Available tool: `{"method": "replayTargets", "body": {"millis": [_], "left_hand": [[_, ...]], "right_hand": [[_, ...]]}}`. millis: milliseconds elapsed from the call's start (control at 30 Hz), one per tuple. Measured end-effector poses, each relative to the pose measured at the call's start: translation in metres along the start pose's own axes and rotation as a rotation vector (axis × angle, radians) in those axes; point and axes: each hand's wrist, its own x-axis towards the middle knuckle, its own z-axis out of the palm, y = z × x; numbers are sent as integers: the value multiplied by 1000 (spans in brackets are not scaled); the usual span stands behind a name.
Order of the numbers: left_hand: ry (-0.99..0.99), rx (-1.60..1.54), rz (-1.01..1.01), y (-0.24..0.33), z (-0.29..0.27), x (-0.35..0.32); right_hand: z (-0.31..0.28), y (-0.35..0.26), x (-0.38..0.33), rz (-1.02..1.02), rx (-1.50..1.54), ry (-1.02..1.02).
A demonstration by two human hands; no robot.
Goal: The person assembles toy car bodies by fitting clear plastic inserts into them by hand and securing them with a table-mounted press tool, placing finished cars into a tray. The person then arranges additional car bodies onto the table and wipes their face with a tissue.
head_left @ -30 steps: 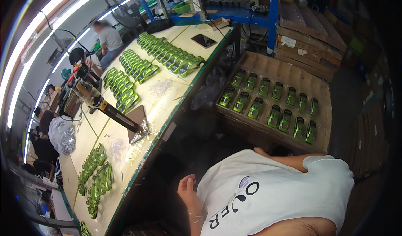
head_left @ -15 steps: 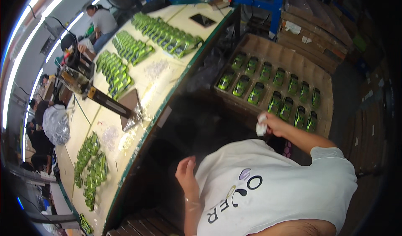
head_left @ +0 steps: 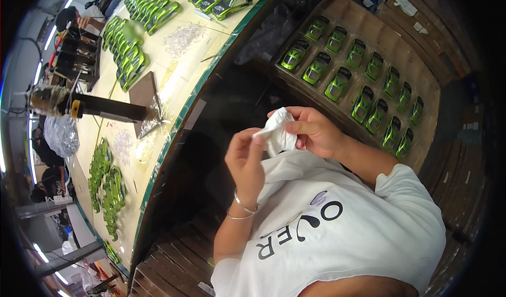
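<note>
A crumpled piece of white cloth [head_left: 280, 132] is held between my two hands in front of the white shirt. My left hand [head_left: 245, 162], with bangles at its wrist, pinches the cloth's left edge between thumb and fingers. On the other side my right hand [head_left: 319, 134] grips the cloth, thumb on top. Beyond my right forearm lies a shallow cardboard tray [head_left: 363, 17] holding rows of green and black toy cars [head_left: 338, 83]. Neither hand touches the cars.
A long pale table [head_left: 182, 80] with a green edge runs along the left, bearing clusters of green car bodies [head_left: 126, 51], clear small bits [head_left: 184, 37] and a dark lamp-like arm [head_left: 108, 107]. Stacked cardboard [head_left: 416, 28] stands at the far right. People sit across the table.
Both hands have come together in front of the shirt. The left hand, formerly apart, now holds the cloth along with the right. The view has shifted closer to the tray.
</note>
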Motion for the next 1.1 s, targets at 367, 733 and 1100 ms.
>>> {"method": "replayTargets", "body": {"millis": [367, 733, 1100], "left_hand": [[-80, 232, 316, 18, -2, 33], [117, -264, -55, 37, 2, 29], [-570, -328, 581, 98, 1, -2]], "right_hand": [[-6, -32, 28, 60, -48, -36], [-4, -32, 34, 160, 104, -98], [82, -42, 20, -269, 194, -892]]}}
